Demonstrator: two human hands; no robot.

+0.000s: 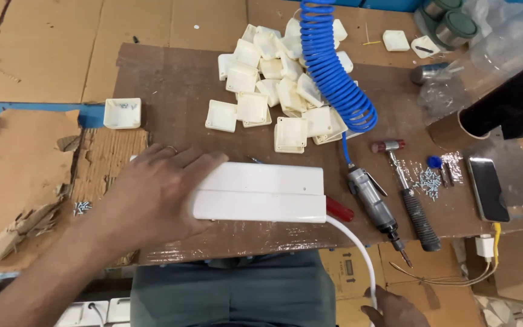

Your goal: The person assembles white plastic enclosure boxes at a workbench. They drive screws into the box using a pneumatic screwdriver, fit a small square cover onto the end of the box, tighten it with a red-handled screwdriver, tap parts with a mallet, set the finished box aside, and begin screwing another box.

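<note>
My left hand [152, 194] lies flat against the left end of a long white plastic box [258, 192] on the brown board, gripping that end. A white cable [358, 254] leaves the box's right lower corner and curves down off the board's edge. My right hand [394, 309] is at the bottom of the view, closed around that cable. A red-handled tool [339, 209] pokes out from behind the box's right end.
A pile of several small white plastic covers [273, 91] lies at the back, one more apart [121, 112] at the left. A blue coiled air hose [334, 66] runs to a grey pneumatic screwdriver [375, 206]. A hammer [410, 194], screws [428, 180] and a phone [487, 188] are on the right.
</note>
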